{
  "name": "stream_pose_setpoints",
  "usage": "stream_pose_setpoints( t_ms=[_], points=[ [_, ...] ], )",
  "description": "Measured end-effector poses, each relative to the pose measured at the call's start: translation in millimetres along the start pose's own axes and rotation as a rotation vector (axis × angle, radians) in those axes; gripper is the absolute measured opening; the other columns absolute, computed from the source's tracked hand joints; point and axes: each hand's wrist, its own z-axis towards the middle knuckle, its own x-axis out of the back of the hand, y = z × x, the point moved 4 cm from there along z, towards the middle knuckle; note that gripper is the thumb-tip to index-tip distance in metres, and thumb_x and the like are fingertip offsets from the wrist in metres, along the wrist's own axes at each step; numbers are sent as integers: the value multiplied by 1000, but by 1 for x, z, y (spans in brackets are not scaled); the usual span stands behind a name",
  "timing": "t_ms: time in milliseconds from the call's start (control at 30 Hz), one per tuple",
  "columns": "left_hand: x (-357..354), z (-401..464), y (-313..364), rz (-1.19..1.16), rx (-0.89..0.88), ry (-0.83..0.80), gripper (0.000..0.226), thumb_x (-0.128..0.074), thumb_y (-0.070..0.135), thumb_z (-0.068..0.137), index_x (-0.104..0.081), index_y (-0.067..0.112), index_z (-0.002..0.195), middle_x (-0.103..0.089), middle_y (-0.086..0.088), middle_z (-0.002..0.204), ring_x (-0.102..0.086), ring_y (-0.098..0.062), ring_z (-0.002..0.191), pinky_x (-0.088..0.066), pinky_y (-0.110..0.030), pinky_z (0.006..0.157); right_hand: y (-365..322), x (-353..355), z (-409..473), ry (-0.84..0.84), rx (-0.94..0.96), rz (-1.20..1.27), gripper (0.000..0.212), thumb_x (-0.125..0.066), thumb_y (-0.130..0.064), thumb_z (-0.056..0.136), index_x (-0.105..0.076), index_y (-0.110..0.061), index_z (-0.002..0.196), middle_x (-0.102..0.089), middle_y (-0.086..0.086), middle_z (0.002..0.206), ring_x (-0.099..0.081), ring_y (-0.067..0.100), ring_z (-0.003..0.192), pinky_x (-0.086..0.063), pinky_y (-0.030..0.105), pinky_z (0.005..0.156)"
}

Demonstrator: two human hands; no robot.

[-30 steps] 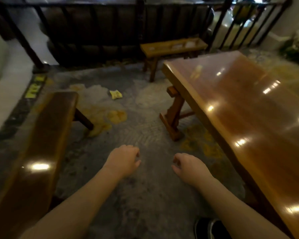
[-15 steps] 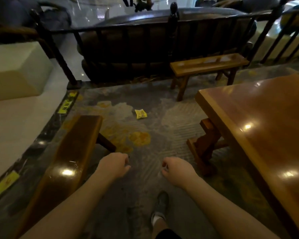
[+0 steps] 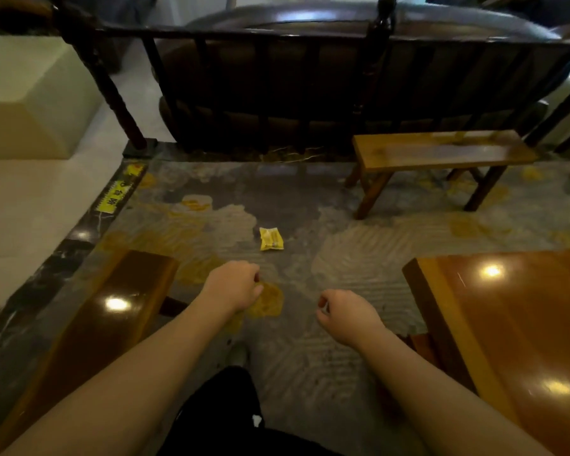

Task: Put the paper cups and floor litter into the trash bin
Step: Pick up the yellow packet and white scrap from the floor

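Crumpled yellow plastic wrapper (image 3: 271, 238) on patterned carpet.
Lying beyond both curled-fingered, empty hands: left hand (image 3: 233, 286), right hand (image 3: 345, 315).

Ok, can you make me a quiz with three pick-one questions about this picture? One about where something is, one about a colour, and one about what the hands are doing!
1. Where does the wrapper lie?
A. on the carpet, ahead of both hands
B. on the small bench
C. on the shiny table

2. What colour is the wrapper?
A. blue
B. yellow
C. red

3. How are the left hand and right hand?
A. flat and wide open
B. gripping paper cups
C. loosely curled, holding nothing that shows

Answers:
1. A, since it sits on the patterned carpet, between the long bench and the small bench.
2. B, it is bright yellow with small print.
3. C, the fingers curl inward and no cup or litter shows in them.
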Motion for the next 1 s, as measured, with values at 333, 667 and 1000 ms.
stream_pose_setpoints(
  t_ms=[333, 667, 1000],
  points=[
    [-28, 313, -37, -5, -81, -163, 16, -59, 38, 82, -66, 26, 90, -69, -2, 102, -63, -27, 97, -55, -41, 77, 68, 34, 233, -86, -165, 109, 24, -55, -41, 89, -61, -26, 106, -67, -1, 102, -63, 22, 93, -46, 32, 68],
    [-119, 549, -93, 85, -92, -331, 28, -56, 38, 84, -68, 21, 102, -65, -7, 112, -61, -32, 105, -55, -45, 80, 109, -10, 455, -124, -296, 240, 24, -57, -38, 90, -64, -20, 103, -72, 9, 100, -66, 32, 94, -49, 36, 72],
    [-356, 692, -147, 235, -35, -369, 48, -64, 35, 86, -50, 17, 128, -56, -10, 123, -51, -32, 115, -49, -47, 84, 203, -185, 622, -187, -222, 213, 22, -54, -36, 93, -62, -20, 106, -69, 10, 102, -65, 34, 93, -50, 39, 72]
  ],
)
